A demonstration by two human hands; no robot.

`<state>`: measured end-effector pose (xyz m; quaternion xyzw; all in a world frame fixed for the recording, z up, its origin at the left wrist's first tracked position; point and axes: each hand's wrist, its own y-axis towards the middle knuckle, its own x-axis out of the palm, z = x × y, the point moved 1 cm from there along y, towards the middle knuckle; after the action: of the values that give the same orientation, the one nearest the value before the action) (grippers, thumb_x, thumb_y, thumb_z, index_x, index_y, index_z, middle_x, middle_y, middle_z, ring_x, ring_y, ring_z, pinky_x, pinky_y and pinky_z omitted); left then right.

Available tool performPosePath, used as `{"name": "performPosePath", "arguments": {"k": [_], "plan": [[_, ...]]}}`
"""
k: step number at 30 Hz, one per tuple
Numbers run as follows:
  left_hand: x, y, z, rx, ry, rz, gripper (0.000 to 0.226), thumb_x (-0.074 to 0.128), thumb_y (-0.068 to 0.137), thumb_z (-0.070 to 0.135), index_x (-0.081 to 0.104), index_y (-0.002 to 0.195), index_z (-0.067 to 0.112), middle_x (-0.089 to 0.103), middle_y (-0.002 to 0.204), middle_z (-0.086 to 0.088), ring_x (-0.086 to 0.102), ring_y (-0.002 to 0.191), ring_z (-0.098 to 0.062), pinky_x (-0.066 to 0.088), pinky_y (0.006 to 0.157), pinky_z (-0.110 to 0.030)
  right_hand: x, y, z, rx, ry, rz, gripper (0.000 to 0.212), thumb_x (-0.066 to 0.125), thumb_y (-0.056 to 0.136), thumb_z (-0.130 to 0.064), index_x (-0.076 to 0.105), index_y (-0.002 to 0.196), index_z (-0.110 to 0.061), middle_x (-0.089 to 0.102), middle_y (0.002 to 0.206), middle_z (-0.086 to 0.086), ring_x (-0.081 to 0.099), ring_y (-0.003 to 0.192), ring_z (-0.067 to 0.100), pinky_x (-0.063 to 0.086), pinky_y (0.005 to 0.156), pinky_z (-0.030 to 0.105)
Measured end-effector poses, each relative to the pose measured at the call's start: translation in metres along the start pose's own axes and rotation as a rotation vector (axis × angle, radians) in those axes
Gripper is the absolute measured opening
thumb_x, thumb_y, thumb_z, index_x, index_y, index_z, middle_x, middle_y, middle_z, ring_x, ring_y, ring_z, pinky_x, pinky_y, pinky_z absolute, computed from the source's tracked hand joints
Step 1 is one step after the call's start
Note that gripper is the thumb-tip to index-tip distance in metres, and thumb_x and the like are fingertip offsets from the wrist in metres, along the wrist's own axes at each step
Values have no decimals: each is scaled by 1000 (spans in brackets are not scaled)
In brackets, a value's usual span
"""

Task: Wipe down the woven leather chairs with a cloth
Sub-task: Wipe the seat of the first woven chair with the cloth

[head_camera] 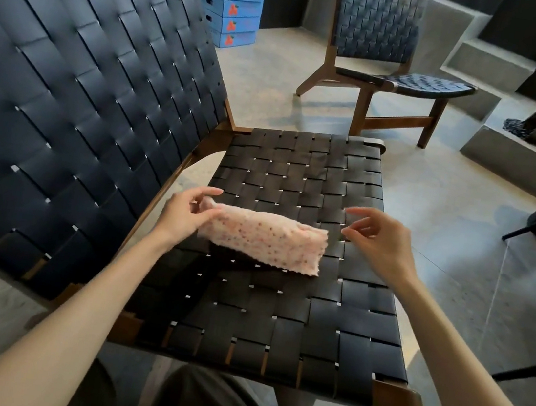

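Over the seat (297, 179), left hand (186, 213) pinches the cloth (264, 240) (lying left-right); right hand (378, 239) loose.

Cloth (263, 238) on seat (296, 313) — boxes (231, 1) behind

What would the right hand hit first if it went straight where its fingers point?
Most likely the free right end of the pink cloth, just left of the right hand. The left hand holds the cloth's other end over the woven seat. Depth is unclear; it might pass above.
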<state>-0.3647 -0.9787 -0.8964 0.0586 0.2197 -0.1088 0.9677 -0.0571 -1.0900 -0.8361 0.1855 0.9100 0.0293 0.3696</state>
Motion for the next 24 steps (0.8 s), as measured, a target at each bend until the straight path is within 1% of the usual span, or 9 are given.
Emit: {"name": "performPosePath", "arguments": {"k": [1, 3, 7, 10, 12, 15, 18, 21, 24], "plan": [[-5, 0, 4, 26, 39, -14, 40, 70, 86, 18, 63, 125, 21, 60, 121, 0, 55, 113, -18, 54, 91, -35, 1, 1, -3, -23, -7, -64, 43, 75, 81, -12, 64, 118, -32, 68, 82, -9, 65, 75, 6, 51, 75, 12], [-10, 0, 10, 72, 116, -31, 36, 72, 85, 19, 66, 120, 20, 60, 111, 5, 56, 106, -15, 51, 87, -28, 11, 1, -7, -60, -31, -198, 53, 75, 82, -15, 56, 130, -29, 65, 94, -7, 61, 83, 10, 51, 81, 17], [-13, -2, 14, 111, 205, -19, 24, 74, 83, 26, 70, 106, 25, 63, 102, 8, 55, 92, -6, 47, 75, -18, 52, 8, -1, -148, -229, -320, 55, 77, 79, -33, 59, 131, -24, 57, 126, -1, 50, 115, 13, 37, 101, 25], [-14, -7, 13, 126, 239, -24, 17, 72, 85, 27, 70, 102, 27, 65, 101, 8, 55, 88, -2, 42, 66, -12, 83, 16, 4, -63, -220, -381, 52, 70, 83, -42, 58, 130, -26, 58, 131, -5, 47, 126, 17, 39, 105, 35], [-17, -11, 12, 132, 241, -18, 15, 72, 85, 27, 69, 99, 29, 66, 99, 9, 57, 88, -1, 48, 70, -16, 96, 21, 7, -24, -279, -414, 44, 69, 84, -42, 61, 125, -27, 64, 121, -10, 53, 119, 15, 43, 102, 39], [-23, -15, 10, 124, 265, 27, 18, 75, 82, 27, 70, 98, 30, 67, 98, 8, 60, 86, -3, 56, 75, -26, 100, 22, 6, -39, -412, -377, 20, 68, 85, -42, 68, 100, -29, 70, 97, -11, 61, 95, 11, 47, 90, 37], [-28, -16, 9, 147, 317, 84, 30, 76, 81, 23, 70, 110, 19, 62, 101, 8, 58, 84, -5, 49, 69, -13, 93, 21, 0, -54, -331, -287, 9, 74, 80, -36, 69, 80, -28, 69, 85, -10, 59, 81, 9, 49, 80, 33], [-32, -13, 7, 161, 426, 137, 25, 72, 85, 23, 71, 107, 12, 58, 100, 3, 52, 86, -7, 40, 67, -10, 74, 24, -15, -52, -163, -237, 8, 74, 82, -23, 66, 82, -22, 66, 84, -8, 61, 85, 10, 47, 74, 26], [-34, -5, 9, 111, 357, 158, 24, 66, 90, 29, 67, 98, 6, 52, 111, -4, 53, 99, -14, 49, 79, -22, 51, 27, -36, -60, -2, -220, 10, 67, 89, -16, 58, 92, -17, 67, 89, -5, 65, 85, 12, 53, 75, 26]]}}
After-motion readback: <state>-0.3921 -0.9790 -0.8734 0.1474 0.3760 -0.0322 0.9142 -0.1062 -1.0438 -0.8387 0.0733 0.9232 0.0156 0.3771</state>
